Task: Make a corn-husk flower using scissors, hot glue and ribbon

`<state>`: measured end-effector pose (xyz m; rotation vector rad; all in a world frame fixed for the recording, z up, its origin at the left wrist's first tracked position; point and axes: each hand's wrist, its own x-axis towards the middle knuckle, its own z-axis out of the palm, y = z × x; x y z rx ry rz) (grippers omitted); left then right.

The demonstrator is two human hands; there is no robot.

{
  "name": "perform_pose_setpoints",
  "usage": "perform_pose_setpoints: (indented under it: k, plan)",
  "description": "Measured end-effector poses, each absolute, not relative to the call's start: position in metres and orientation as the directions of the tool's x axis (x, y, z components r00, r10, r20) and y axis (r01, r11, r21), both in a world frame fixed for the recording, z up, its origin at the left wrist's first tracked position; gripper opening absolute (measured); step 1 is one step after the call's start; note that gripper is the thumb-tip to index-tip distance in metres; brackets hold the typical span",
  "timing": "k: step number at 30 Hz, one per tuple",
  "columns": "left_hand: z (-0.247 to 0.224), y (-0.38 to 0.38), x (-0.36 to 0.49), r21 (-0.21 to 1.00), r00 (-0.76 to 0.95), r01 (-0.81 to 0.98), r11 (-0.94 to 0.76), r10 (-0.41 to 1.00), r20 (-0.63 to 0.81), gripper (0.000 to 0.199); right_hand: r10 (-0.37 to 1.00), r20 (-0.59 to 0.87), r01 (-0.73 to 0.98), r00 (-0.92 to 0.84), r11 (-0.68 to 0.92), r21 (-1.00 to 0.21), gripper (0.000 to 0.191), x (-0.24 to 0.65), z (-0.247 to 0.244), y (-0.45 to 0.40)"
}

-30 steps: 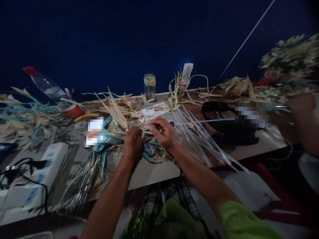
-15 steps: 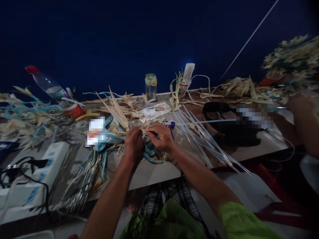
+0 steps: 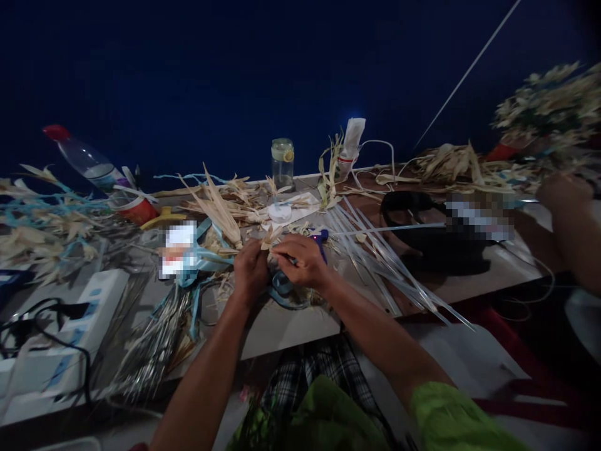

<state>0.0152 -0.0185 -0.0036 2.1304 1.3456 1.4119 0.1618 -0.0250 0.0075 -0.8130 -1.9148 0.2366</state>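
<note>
Close together over the table's front part, my two hands meet at a small pale piece of corn husk (image 3: 269, 238) with petal-like tips. My left hand (image 3: 250, 266) is closed around its lower end. The fingers of my right hand (image 3: 303, 258) are pinched at its right side; their tips are partly hidden. Under my wrists lies a roll of teal tape (image 3: 282, 283). Dry corn husks (image 3: 220, 216) lean just beyond my left hand, beside light blue strips (image 3: 213, 260). A small blue-purple tool (image 3: 322, 236) lies past my right hand.
Clear thin rods (image 3: 375, 257) spread to the right, near a dark object (image 3: 413, 228). Metal wires (image 3: 157, 344) and a white power strip (image 3: 101, 297) lie left. A jar (image 3: 283, 166) stands behind. Another person's hand (image 3: 566, 194) is at far right.
The petal-like husk tips now show more openly above my hands. My right fingers have shifted slightly around the piece. The view has moved a little.
</note>
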Motion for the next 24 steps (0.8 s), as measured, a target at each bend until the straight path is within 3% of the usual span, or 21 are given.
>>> perform_pose_setpoints:
  k: [4, 7, 10, 15, 19, 24]
  plan:
    - [-0.009, -0.016, 0.014, 0.637, 0.105, 0.552, -0.538, 0.803, 0.586, 0.021, 0.575, 0.735, 0.509, -0.359, 0.781, -0.362, 0.013, 0.161, 0.006, -0.025]
    - [-0.011, -0.015, 0.013, 0.634, 0.106, 0.553, -0.541, 0.800, 0.591, 0.021, 0.577, 0.721, 0.543, -0.384, 0.773, -0.329, 0.014, 0.161, 0.007, -0.027]
    - [-0.011, -0.015, 0.012, 0.620, 0.094, 0.555, -0.555, 0.782, 0.616, 0.021, 0.581, 0.754, 0.515, -0.306, 0.767, -0.383, 0.015, 0.162, 0.011, -0.031]
    - [-0.010, -0.015, 0.012, 0.553, 0.138, 0.578, -0.601, 0.739, 0.659, 0.015, 0.610, 0.776, 0.453, -0.162, 0.744, -0.491, 0.036, 0.165, 0.017, -0.033]
    - [-0.008, -0.016, 0.014, 0.522, 0.168, 0.572, -0.632, 0.714, 0.680, 0.015, 0.630, 0.756, 0.531, -0.180, 0.709, -0.464, 0.021, 0.161, 0.011, -0.029]
    - [-0.009, -0.017, 0.014, 0.544, 0.176, 0.574, -0.612, 0.742, 0.647, 0.015, 0.537, 0.796, 0.619, -0.278, 0.734, -0.279, 0.010, 0.156, 0.008, -0.029]
